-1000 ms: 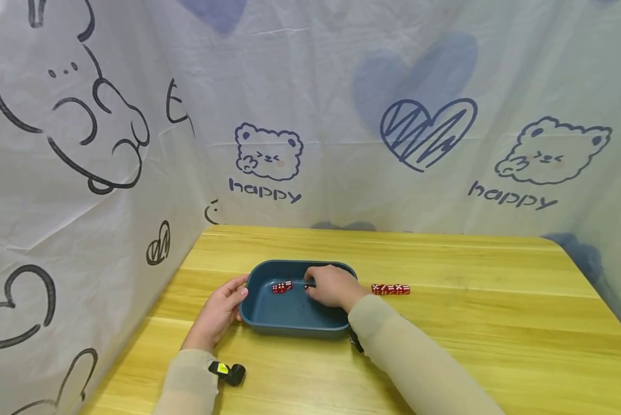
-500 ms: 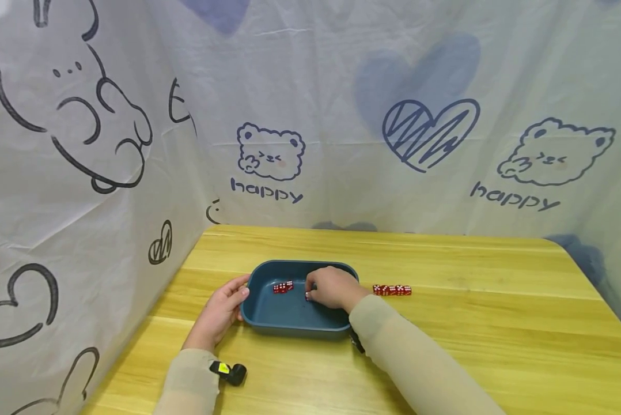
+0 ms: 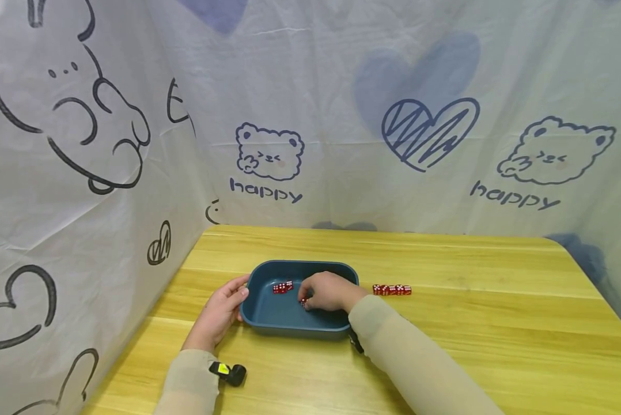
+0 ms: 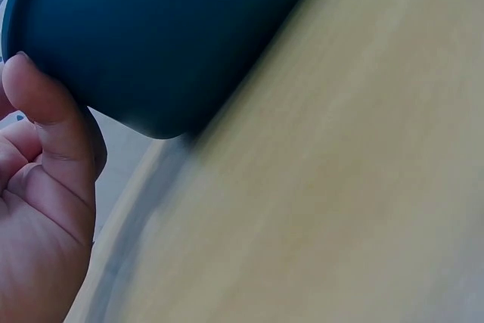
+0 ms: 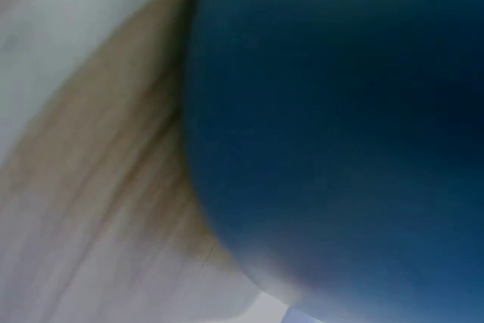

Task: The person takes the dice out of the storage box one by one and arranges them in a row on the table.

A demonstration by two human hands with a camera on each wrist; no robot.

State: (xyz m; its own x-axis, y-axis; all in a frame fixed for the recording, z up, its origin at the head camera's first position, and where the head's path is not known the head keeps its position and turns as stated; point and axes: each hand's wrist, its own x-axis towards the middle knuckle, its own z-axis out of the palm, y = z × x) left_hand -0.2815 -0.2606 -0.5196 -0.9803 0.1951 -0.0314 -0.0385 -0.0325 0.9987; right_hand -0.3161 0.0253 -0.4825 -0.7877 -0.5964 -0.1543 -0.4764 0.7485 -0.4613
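Note:
A dark blue rectangular bin stands on the table. My left hand grips its left end, the thumb at the rim; the left wrist view shows the thumb against the outer wall. Inside the bin, my right hand pinches a red die with white dots, low over the floor. Left of those fingers, a few more red dice lie together in the bin. The right wrist view is filled mostly by the blurred bin wall; my right hand does not show there.
A row of several red dice lies on the wooden table, just right of the bin. Printed white cloth hangs behind the table and along its left side.
My right hand has shifted left and a little nearer to me inside the bin, and the die in its fingertips moved along. The left hand stays on the bin's end.

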